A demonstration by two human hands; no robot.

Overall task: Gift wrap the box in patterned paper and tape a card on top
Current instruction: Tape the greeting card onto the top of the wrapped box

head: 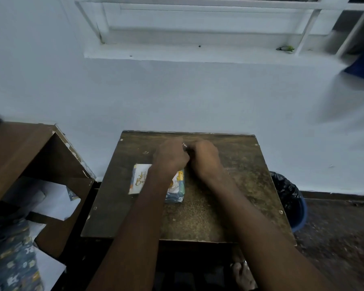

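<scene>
The wrapped box [178, 191], in blue patterned paper, lies left of centre on the small brown table [219, 217]. A white card [139, 179] with gold lettering rests on top of it; my left forearm hides its middle. My left hand [170, 157] and my right hand [205, 159] meet just beyond the box, above the table's far half. The fingers of both are curled together around a small pale strip [184, 145] that shows between them. It is blurred and could be tape.
A brown cabinet [29, 156] stands to the left with white sheets [57, 198] below it. Patterned wrapping paper [13, 259] lies at the lower left. A blue bin with a black bag [290, 198] sits right of the table. A foot [243, 274] is under the front edge.
</scene>
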